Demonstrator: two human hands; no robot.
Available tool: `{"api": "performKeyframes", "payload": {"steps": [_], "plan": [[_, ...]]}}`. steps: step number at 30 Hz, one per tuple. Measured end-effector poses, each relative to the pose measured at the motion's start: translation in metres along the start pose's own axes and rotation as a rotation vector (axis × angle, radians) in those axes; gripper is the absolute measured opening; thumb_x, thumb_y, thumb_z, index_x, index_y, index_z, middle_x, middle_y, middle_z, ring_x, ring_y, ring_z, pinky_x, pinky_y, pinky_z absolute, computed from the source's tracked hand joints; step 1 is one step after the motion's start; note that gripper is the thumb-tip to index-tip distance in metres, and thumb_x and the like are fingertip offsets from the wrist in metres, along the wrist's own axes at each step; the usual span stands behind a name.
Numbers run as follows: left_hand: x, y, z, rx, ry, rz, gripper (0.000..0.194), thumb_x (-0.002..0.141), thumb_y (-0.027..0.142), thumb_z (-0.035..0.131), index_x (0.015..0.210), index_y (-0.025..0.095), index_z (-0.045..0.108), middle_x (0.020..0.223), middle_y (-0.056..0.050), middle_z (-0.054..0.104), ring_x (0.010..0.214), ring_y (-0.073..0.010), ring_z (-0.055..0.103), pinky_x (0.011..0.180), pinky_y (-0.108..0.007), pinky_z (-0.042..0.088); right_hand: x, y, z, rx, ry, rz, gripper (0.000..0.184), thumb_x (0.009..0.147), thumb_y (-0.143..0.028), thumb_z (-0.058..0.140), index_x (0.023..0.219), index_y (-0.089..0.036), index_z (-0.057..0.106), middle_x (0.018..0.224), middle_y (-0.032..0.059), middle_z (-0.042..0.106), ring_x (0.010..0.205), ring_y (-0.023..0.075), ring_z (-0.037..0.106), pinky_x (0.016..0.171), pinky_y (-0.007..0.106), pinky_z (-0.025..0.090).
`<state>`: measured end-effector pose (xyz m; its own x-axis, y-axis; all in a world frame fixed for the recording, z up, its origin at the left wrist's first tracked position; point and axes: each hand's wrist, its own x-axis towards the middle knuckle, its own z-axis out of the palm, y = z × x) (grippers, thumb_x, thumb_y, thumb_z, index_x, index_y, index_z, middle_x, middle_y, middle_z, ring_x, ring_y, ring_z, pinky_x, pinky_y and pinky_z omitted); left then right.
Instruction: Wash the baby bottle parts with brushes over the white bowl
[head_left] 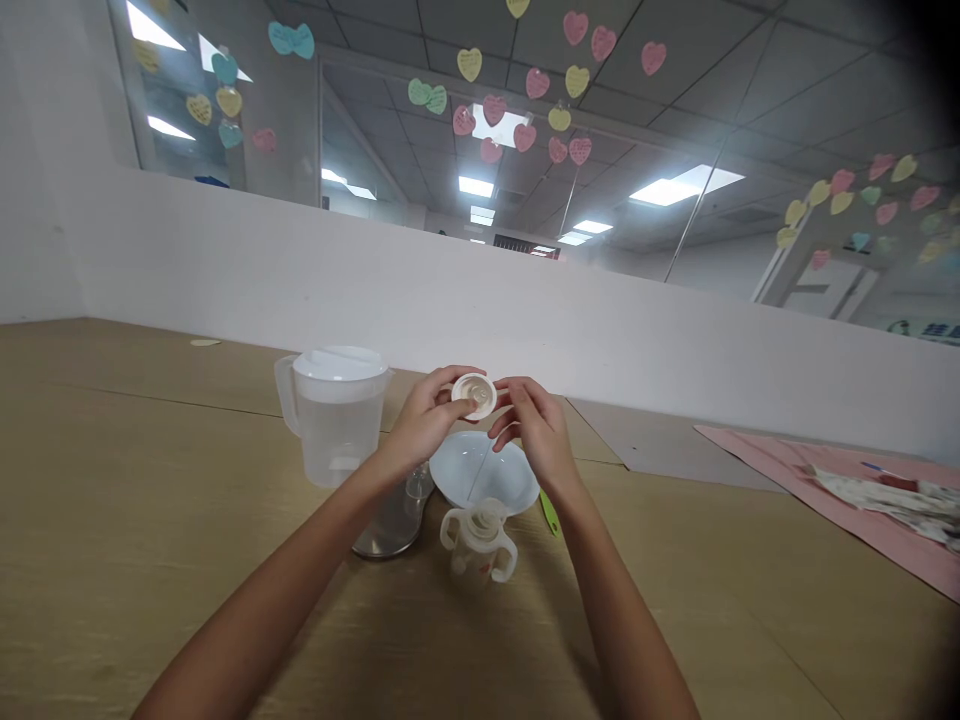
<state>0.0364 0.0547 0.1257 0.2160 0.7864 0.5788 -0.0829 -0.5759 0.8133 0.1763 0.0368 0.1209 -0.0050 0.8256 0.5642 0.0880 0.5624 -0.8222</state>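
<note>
My left hand grips a white round bottle cap, its hollow underside facing me and the thumb at its lower rim. My right hand is beside it, fingers bent and apart, fingertips close to the cap's right edge; whether they touch it I cannot tell. Beneath the hands is a pale blue-white bowl. A thin straw-like stick slants over the bowl, its top near my right fingertips. In front stands a clear two-handled baby bottle without its cap.
A lidded clear pitcher stands at left, holding some liquid. A clear vessel with a metallic-looking base is partly behind my left forearm. A green utensil lies right of the bowl. Pink cloth covers the right side; a white wall runs behind.
</note>
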Motion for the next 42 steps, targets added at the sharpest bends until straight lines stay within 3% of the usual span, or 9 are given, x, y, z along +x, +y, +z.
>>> {"api": "performKeyframes", "payload": {"steps": [5,12,20,25,31,38,42], "plan": [[-0.001,0.0,0.002,-0.075,-0.022,-0.029,0.031,0.064,0.014,0.054,0.093,0.018,0.06,0.087,-0.001,0.06,0.078,-0.0147,0.056,0.063,-0.024,0.05,0.003,0.005,-0.004,-0.063,-0.061,0.047,0.027,0.075,-0.034,0.05,0.096,-0.018,0.058,0.074,0.0012,0.057,0.054,0.0105,0.057,0.039,0.02,0.047],[-0.001,-0.002,0.002,-0.034,0.009,-0.017,0.017,0.07,0.026,0.054,0.083,0.018,0.06,0.08,0.0,0.061,0.073,-0.0132,0.055,0.064,-0.023,0.045,0.004,0.01,-0.004,-0.094,-0.131,0.042,0.027,0.075,-0.03,0.048,0.099,-0.02,0.056,0.082,0.0025,0.057,0.058,0.01,0.057,0.04,0.019,0.049],[-0.001,-0.007,0.002,0.081,0.043,0.013,0.014,0.07,0.024,0.048,0.077,0.018,0.059,0.081,-0.001,0.057,0.079,-0.0145,0.052,0.07,-0.025,0.04,0.002,0.012,-0.002,-0.133,-0.17,0.066,0.031,0.075,-0.027,0.047,0.105,-0.021,0.05,0.091,0.0033,0.056,0.06,0.009,0.057,0.042,0.02,0.049],[-0.002,-0.003,0.002,-0.008,-0.005,-0.03,0.014,0.069,0.025,0.047,0.078,0.018,0.056,0.075,0.0,0.056,0.069,-0.0132,0.051,0.058,-0.022,0.04,0.003,0.011,-0.002,-0.089,-0.191,0.046,0.031,0.076,-0.03,0.048,0.106,-0.022,0.052,0.097,0.0046,0.055,0.064,0.0099,0.058,0.043,0.02,0.05],[-0.001,0.003,0.001,-0.153,-0.05,-0.129,0.016,0.069,0.023,0.049,0.081,0.017,0.057,0.07,0.001,0.055,0.063,-0.0115,0.051,0.051,-0.021,0.041,0.004,0.002,-0.006,-0.003,-0.091,0.121,0.024,0.068,-0.031,0.06,0.087,-0.017,0.056,0.078,0.0017,0.056,0.062,0.0119,0.058,0.044,0.022,0.05],[-0.003,0.004,0.0,-0.224,-0.086,-0.123,0.014,0.066,0.019,0.051,0.079,0.017,0.055,0.07,0.002,0.054,0.061,-0.009,0.049,0.053,-0.02,0.041,0.002,-0.003,-0.007,0.01,-0.067,0.12,0.025,0.065,-0.032,0.063,0.083,-0.017,0.055,0.074,0.0003,0.055,0.059,0.0115,0.056,0.042,0.022,0.048],[-0.003,0.003,-0.002,-0.244,-0.177,-0.123,0.012,0.068,0.017,0.048,0.079,0.018,0.051,0.069,0.003,0.053,0.061,-0.0084,0.049,0.056,-0.02,0.041,0.001,-0.006,-0.008,-0.003,-0.071,0.11,0.025,0.066,-0.032,0.063,0.083,-0.016,0.055,0.066,-0.001,0.054,0.059,0.0124,0.057,0.044,0.023,0.048]]}}
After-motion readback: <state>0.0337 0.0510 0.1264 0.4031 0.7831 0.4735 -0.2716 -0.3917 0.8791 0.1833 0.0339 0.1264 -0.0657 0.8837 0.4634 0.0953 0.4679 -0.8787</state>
